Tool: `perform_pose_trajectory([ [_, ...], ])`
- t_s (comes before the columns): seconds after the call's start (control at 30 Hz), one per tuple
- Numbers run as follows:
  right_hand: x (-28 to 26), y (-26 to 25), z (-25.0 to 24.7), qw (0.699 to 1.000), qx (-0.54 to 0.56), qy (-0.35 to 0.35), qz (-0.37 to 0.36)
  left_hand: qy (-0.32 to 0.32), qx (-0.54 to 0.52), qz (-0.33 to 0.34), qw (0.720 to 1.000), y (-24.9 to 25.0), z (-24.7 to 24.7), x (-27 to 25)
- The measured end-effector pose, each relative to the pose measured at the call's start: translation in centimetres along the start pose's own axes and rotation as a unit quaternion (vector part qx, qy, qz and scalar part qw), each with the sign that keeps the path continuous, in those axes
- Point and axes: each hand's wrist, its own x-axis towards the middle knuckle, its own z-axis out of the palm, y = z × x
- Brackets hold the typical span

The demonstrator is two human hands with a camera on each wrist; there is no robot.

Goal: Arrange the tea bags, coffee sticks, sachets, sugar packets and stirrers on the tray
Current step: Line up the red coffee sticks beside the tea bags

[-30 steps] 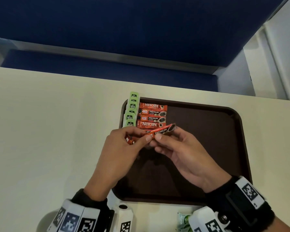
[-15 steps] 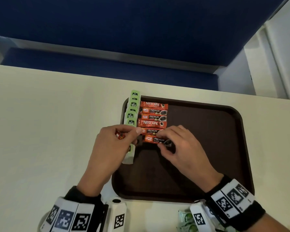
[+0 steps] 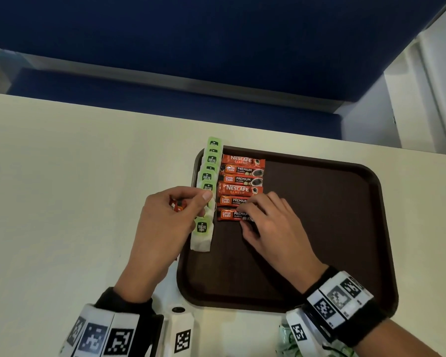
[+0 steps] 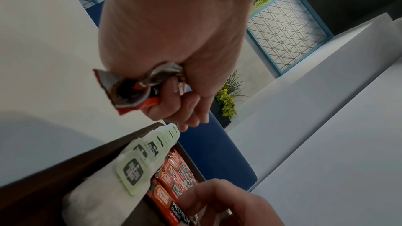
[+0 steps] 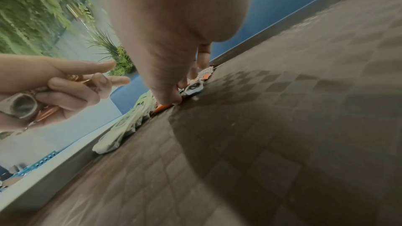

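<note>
— Coffee sticks (image 3: 240,188): where are they?
— Left hand (image 3: 165,222) clutches a crumpled spare bundle (image 4: 135,92) above the worktop (image 3: 75,202). Right hand (image 3: 271,228) pinches the nearest stick (image 3: 229,214) on the brown tray (image 3: 320,228).
— How many are laid?
— Six in a column: two Nescafé, four Great Taste. Green-tagged tea bags (image 3: 207,176) overlap along the left rim, partly hidden by the left hand, so I cannot count them.

Six coffee sticks (image 3: 240,188), one tray (image 3: 320,228), one row of tea bags (image 3: 207,176).
Two Nescafe, four Great Taste; extra sticks (image 4: 132,92) in left hand (image 3: 165,222) (count unclear); at least six tea tags.
</note>
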Motion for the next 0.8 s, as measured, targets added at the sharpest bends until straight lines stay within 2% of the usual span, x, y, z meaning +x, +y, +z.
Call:
perform_pose_trajectory([
  [0.5,0.5,0.0,-0.2,1.000,0.020,0.006,-0.015,-0.002,-0.021,-0.004,1.000,0.6,0.1,0.1],
  [0.63,0.5,-0.2,-1.0,0.998,0.067,0.004,0.014,-0.014,-0.022,-0.015,1.000,0.8,0.4,0.1],
  [0.7,0.5,-0.8,-2.1,0.982,0.171,0.025,0.071,-0.032,-0.042,-0.023,0.998,1.0,0.9,0.0],
  [0.73,0.6,-1.2,-3.0,0.963,0.246,0.034,0.103,-0.047,-0.061,-0.025,0.997,1.2,1.2,0.0],
  [0.8,1.1,-2.4,-5.2,0.899,0.411,0.010,0.151,-0.077,-0.103,-0.032,0.991,1.7,1.9,-0.1],
])
